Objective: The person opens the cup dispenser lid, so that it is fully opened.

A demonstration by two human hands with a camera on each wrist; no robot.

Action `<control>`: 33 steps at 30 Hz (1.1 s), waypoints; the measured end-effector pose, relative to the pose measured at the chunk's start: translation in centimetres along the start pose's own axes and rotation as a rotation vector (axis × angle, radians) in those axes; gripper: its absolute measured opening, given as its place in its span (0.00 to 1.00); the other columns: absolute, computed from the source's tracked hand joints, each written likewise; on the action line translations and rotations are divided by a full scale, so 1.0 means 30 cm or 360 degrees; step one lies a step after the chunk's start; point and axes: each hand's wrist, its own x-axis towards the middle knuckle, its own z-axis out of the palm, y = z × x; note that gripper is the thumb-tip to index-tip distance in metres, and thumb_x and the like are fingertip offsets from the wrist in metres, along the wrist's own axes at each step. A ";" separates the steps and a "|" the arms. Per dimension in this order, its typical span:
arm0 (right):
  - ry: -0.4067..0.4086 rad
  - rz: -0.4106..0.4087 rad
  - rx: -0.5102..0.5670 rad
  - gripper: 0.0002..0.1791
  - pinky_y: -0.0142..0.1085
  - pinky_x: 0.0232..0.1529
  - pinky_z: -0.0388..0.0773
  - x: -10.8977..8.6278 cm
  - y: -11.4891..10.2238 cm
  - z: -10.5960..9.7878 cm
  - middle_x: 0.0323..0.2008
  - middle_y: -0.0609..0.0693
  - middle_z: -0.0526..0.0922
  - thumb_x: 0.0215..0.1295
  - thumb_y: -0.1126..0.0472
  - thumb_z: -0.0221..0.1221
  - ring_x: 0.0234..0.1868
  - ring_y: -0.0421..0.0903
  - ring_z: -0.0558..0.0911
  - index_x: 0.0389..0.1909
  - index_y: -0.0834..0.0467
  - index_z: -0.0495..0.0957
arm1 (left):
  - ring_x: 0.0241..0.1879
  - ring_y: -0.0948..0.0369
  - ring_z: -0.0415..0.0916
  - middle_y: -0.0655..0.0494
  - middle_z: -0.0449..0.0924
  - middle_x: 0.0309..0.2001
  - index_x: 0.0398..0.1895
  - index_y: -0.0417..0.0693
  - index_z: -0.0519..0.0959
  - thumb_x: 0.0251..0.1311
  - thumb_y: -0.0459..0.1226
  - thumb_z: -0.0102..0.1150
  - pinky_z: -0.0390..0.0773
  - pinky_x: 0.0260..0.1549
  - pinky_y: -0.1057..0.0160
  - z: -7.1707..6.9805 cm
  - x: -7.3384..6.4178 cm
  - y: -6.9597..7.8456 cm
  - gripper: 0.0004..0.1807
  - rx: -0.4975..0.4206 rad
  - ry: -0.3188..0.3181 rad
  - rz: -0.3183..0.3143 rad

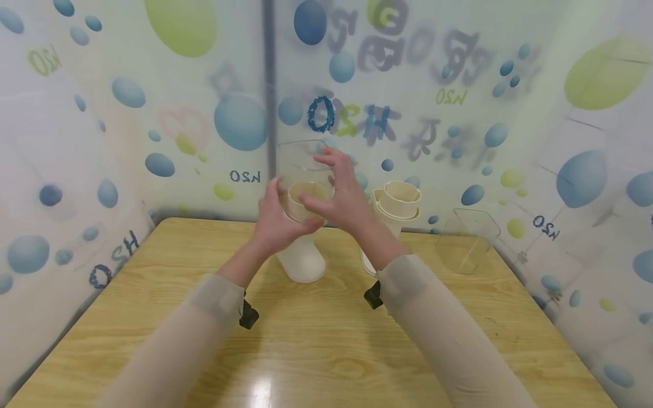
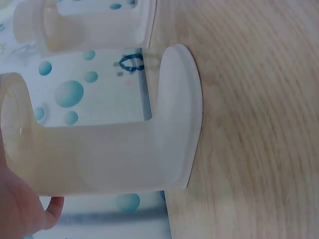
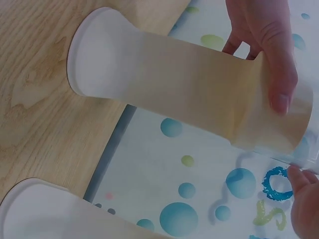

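Note:
A cream-white plastic stand (image 1: 301,265) with a round collar on top and a wide foot stands toward the back of the table. My left hand (image 1: 278,221) grips its collar, thumb across the near side in the right wrist view. A clear plastic container (image 1: 298,158) rises at the collar. On the right side of it is my right hand (image 1: 344,195), fingers curved at its wall and thumb across the front. In the right wrist view the right fingertips (image 3: 297,178) meet the clear edge. The left wrist view shows the stand's foot (image 2: 179,114) on the table.
A second matching stand (image 1: 400,204) is just right of the first, partly behind my right forearm. Farther right, another clear container (image 1: 466,241) sits near the back edge of the wooden table (image 1: 326,340). Printed wall panels (image 1: 229,73) close in the back and sides.

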 end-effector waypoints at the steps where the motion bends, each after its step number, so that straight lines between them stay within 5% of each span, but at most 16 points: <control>1: -0.0003 -0.0005 0.0010 0.45 0.56 0.80 0.72 -0.002 0.003 -0.001 0.86 0.53 0.54 0.65 0.57 0.76 0.85 0.54 0.63 0.78 0.56 0.64 | 0.78 0.41 0.59 0.42 0.62 0.79 0.89 0.57 0.46 0.42 0.64 0.87 0.72 0.71 0.33 0.007 -0.006 0.003 0.77 0.0010 0.0027 0.0011; 10: 0.0020 -0.0035 0.0047 0.48 0.58 0.80 0.70 -0.018 0.019 0.008 0.86 0.54 0.51 0.62 0.59 0.77 0.84 0.56 0.63 0.78 0.58 0.61 | 0.75 0.42 0.59 0.43 0.63 0.78 0.88 0.55 0.48 0.41 0.65 0.87 0.74 0.68 0.33 0.042 -0.048 0.026 0.76 0.0096 0.0170 0.0050; 17: 0.0254 0.0062 0.0063 0.51 0.56 0.81 0.70 -0.023 -0.001 0.076 0.85 0.57 0.52 0.61 0.52 0.80 0.81 0.58 0.68 0.77 0.55 0.59 | 0.76 0.42 0.58 0.41 0.62 0.76 0.87 0.50 0.48 0.41 0.60 0.88 0.73 0.69 0.35 0.059 -0.076 0.040 0.75 0.0054 0.0224 0.0002; 23: 0.0389 0.0325 -0.0008 0.55 0.56 0.74 0.77 -0.032 -0.044 0.117 0.80 0.57 0.65 0.61 0.38 0.78 0.77 0.58 0.74 0.81 0.47 0.57 | 0.80 0.43 0.56 0.42 0.53 0.83 0.88 0.51 0.45 0.44 0.55 0.90 0.68 0.76 0.35 0.060 -0.093 0.046 0.75 -0.0197 0.0121 -0.0112; 33: 0.0422 0.0415 -0.0028 0.53 0.52 0.67 0.82 -0.005 -0.095 0.076 0.77 0.50 0.72 0.59 0.35 0.79 0.70 0.56 0.80 0.77 0.50 0.62 | 0.73 0.44 0.69 0.40 0.59 0.79 0.87 0.50 0.47 0.44 0.55 0.89 0.72 0.74 0.40 0.057 -0.081 0.051 0.74 -0.0376 -0.0007 -0.0212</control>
